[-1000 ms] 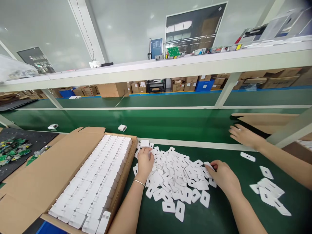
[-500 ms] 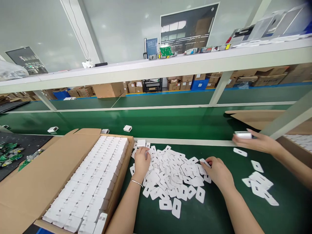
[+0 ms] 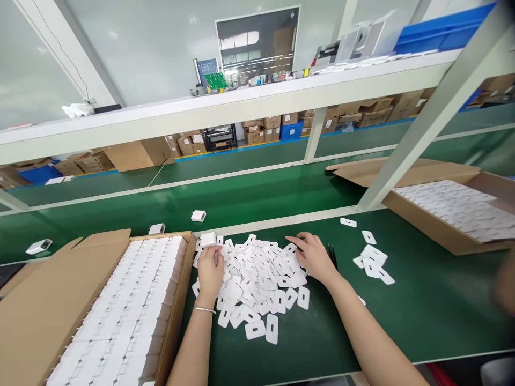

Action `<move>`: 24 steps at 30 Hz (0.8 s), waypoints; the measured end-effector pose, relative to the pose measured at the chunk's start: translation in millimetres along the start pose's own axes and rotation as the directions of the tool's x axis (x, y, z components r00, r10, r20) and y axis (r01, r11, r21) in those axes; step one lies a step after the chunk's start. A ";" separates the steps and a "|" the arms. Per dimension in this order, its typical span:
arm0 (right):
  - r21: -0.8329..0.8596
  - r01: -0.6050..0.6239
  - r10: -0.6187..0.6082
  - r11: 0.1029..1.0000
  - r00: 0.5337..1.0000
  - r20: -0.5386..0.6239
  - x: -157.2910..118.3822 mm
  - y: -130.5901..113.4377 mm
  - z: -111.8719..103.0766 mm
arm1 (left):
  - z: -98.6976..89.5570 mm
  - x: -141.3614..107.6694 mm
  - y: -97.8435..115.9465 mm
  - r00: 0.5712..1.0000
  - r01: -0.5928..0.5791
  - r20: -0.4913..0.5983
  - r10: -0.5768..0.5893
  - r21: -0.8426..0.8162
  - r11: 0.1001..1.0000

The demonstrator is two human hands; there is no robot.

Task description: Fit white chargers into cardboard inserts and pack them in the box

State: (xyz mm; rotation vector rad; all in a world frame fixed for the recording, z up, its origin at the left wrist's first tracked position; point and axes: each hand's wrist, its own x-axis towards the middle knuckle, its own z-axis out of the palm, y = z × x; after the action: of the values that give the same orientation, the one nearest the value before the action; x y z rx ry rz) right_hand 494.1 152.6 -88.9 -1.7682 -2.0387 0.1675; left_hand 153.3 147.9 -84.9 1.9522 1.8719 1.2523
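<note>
"White slotted plates point(image 3: 257, 273), in a loose heap on the green table point(image 3: 402, 327). Where do we have our fingers?"

"Our right grip point(image 3: 316, 257) is at the heap's far right edge, fingers apart, index reaching over one plate point(image 3: 289, 249). We can't tell if the thumb presses it."

"And our left grip point(image 3: 211, 271)?"

"At the heap's left side, fingers curled down, just near of a white housing point(image 3: 208, 239). The curled fingers hide whatever is under them, so we can't tell whether we're clamped on anything."

"Why so low, both of us?"

"The plates are thin and overlap at all angles, so we'd judge that fingertips need to meet an edge."

"What's around us?"

"Just beside our right grip, to its right, lies a thin dark tool point(image 3: 332, 256), likely put there to be in reach. Farther right is a smaller cluster of plates point(image 3: 372, 261), apart from the heap."

"And the boxes?"

"The left box point(image 3: 177, 305) stands open along the heap's left side, its housings in tight rows, probably to keep them from shifting. The right box point(image 3: 426, 222) is open too, near a blurred person point(image 3: 505, 284). Beyond the table's far rail, a loose housing point(image 3: 198, 216) sits on the green strip point(image 3: 261, 187)."
</note>
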 end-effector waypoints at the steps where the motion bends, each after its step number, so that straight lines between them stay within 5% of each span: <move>1: 0.014 0.036 -0.037 0.999 0.999 0.016 -0.3 -2.6 0.0 | -0.2 0.4 0.7 1.000 -0.003 0.000 0.003 0.008 1.000; 7: 0.121 0.033 -0.033 0.992 0.999 -0.003 -0.6 -4.0 0.2 | -6.2 15.1 15.8 0.996 0.001 -0.086 0.009 0.119 0.993; 12: 0.195 0.007 0.001 0.981 0.999 -0.040 1.4 -4.7 -2.0 | 0.9 59.7 33.8 0.995 -0.001 -0.095 0.027 0.260 0.966; 18: 0.358 -0.129 0.157 0.925 0.986 -0.049 -1.1 -16.5 -8.8 | 33.7 145.4 30.4 0.989 -0.057 0.148 -0.001 0.390 0.919; 24: 0.569 -0.166 0.274 0.805 0.955 -0.109 -4.1 -26.0 -17.7 | 57.6 192.4 20.5 0.910 -0.108 0.410 -0.056 0.367 0.924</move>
State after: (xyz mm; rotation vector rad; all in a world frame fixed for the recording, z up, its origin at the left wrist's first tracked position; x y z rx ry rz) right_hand 477.7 140.6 -64.5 -1.5616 -1.4420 0.5829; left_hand 180.1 338.1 -22.8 2.2116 1.9641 0.4270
